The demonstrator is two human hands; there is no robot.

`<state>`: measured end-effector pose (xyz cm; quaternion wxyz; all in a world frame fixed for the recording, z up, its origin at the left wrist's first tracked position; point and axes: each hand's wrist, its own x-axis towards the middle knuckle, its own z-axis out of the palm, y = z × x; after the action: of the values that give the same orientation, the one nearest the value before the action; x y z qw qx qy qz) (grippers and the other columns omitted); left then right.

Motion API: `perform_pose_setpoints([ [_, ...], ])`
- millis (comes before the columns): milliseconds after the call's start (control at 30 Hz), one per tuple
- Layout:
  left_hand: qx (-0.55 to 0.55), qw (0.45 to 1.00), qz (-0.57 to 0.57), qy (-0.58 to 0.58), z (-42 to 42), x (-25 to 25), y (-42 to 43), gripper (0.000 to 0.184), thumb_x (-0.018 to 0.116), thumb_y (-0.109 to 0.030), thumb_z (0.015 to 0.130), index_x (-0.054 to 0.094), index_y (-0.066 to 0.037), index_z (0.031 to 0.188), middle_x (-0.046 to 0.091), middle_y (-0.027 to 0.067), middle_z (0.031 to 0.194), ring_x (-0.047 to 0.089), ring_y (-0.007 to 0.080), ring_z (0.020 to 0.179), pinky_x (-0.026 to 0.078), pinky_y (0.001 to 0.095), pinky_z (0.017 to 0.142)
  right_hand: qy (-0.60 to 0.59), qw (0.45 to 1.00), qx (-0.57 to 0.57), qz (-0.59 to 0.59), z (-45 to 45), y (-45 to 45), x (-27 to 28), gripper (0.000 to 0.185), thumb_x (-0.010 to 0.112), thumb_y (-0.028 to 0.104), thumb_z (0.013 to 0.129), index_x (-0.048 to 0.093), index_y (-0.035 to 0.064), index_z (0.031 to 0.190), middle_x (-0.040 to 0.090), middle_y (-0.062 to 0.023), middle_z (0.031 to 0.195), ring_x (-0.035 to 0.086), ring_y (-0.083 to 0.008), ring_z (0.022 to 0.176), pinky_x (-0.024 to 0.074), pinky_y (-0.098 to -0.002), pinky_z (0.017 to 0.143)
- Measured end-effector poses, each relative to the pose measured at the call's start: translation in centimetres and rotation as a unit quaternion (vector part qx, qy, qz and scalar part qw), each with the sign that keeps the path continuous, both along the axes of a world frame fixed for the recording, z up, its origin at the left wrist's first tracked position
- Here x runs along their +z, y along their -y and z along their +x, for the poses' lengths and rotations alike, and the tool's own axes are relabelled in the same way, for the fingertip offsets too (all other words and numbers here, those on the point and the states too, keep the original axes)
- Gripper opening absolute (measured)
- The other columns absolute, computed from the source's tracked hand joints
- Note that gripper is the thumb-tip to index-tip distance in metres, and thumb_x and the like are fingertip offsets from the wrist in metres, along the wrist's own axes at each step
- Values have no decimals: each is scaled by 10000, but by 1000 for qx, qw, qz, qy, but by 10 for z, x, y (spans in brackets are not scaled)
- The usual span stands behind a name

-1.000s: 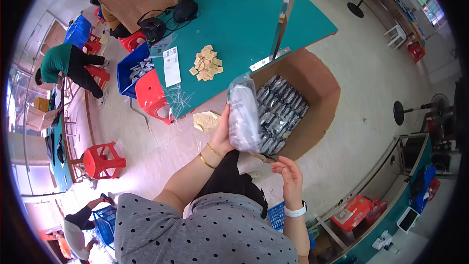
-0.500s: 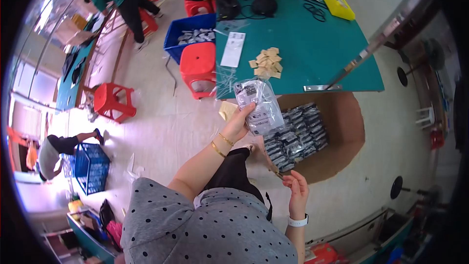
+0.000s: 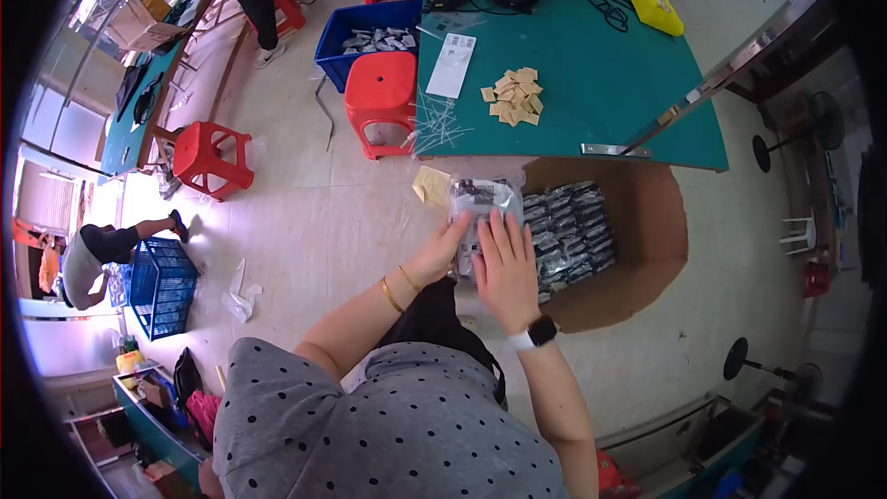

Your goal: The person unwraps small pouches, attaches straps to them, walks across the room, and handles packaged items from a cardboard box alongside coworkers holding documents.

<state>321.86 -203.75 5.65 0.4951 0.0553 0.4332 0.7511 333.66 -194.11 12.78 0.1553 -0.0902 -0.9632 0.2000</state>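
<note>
A clear plastic bag with a printed white sheet inside (image 3: 490,192) is in front of me, below the near edge of the green table. My left hand (image 3: 442,251) grips its left side, thumb on top and the other fingers hidden underneath. Flat across the bag's upper face lies my right hand (image 3: 506,268), fingers stretched out and slightly apart. Just right of the bag, a large cardboard box (image 3: 651,245) holds rows of dark packed pouches (image 3: 568,226). My hands and the bag cover part of the box's left side.
The green table (image 3: 591,83) bears a pile of beige packets (image 3: 514,97), a white printed sheet (image 3: 452,66), thin clear strips (image 3: 442,125) and a yellow bag (image 3: 655,6). Left of it stand a red stool (image 3: 381,88) and blue bin (image 3: 337,35). Two people are at far left.
My right hand has moved up from beside the box onto the bag and now lies flat on it. My left hand has brought the bag slightly lower and flatter.
</note>
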Motion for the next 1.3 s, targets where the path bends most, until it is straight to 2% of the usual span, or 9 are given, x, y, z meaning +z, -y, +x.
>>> perform_pose_setpoints([
  [33, -16, 1000, -20, 16, 6, 22, -1, 585, 336, -502, 984, 405, -44, 1341, 512, 97, 1281, 499, 176, 1179, 416, 340, 995, -1, 1000, -9, 30, -7, -2, -2, 472, 568, 217, 872, 486, 19, 1293, 393, -166, 1414, 346, -376, 1305, 267, -534, 1060],
  [233, 1, 996, -32, 78, 2, 27, 5, 590, 231, -501, 999, 393, -62, 1359, 489, 92, 1331, 484, 206, 1217, 386, 362, 1038, 28, 996, 35, 75, -12, 4, -2, 494, 559, 190, 850, 471, 60, 1318, 392, -127, 1421, 320, -369, 1324, 245, -561, 1066],
  [333, 18, 1000, -22, -9, 7, -3, 4, 605, 273, -525, 984, 387, -77, 1375, 491, 95, 1331, 510, 219, 1189, 416, 361, 1008, 46, 997, 44, 33, -27, 7, 2, 542, 560, 194, 823, 446, 43, 1330, 370, -156, 1425, 300, -390, 1331, 234, -560, 1077],
  [733, 30, 984, -89, 153, 38, -13, 36, 577, 345, -532, 969, 427, -111, 1355, 496, 66, 1320, 479, 168, 1190, 402, 343, 990, 88, 996, 0, 6, -13, 46, -38, 519, 515, 246, 877, 438, 16, 1336, 377, -189, 1421, 315, -383, 1327, 217, -554, 1086],
  [833, 41, 980, -103, 164, 44, -38, 39, 468, 533, -410, 938, 476, -89, 1273, 582, 55, 1173, 574, 155, 1010, 496, 325, 835, 132, 987, 83, -31, 4, 41, -54, 474, 524, 220, 869, 472, 1, 1286, 402, -229, 1385, 337, -411, 1304, 238, -526, 1085],
  [1000, 102, 986, -64, 111, -28, -50, 9, 379, 571, -329, 930, 503, -107, 1230, 606, 20, 1051, 600, 148, 923, 523, 334, 780, -49, 968, -121, -215, 60, 28, -71, 298, 562, 73, 854, 578, -10, 1139, 498, -208, 1287, 463, -374, 1202, 397, -409, 987],
  [1133, 137, 981, 50, -131, -149, 54, -44, 497, 532, -379, 938, 427, -66, 1311, 557, 45, 1188, 560, 167, 1071, 477, 348, 923, -14, 929, -252, -269, 116, -2, -91, 226, 540, 74, 889, 596, 1, 1096, 617, -183, 1083, 597, -334, 981, 471, -371, 844],
  [1200, 116, 984, 111, -83, -188, 81, -69, 459, 528, -365, 941, 455, -74, 1288, 565, 59, 1202, 570, 188, 1064, 482, 346, 912, 6, 906, -318, -280, 147, -5, -111, 213, 542, 81, 894, 602, 3, 1084, 635, -174, 1018, 614, -328, 925, 483, -365, 807],
  [1300, 131, 987, 35, -85, -235, -13, -124, 507, 592, -361, 909, 463, -27, 1268, 586, 83, 1160, 591, 212, 1015, 481, 339, 869, 29, 853, -410, -322, 195, 5, -142, 179, 540, 99, 907, 618, 7, 1039, 665, -151, 872, 648, -272, 790, 507, -336, 710],
])
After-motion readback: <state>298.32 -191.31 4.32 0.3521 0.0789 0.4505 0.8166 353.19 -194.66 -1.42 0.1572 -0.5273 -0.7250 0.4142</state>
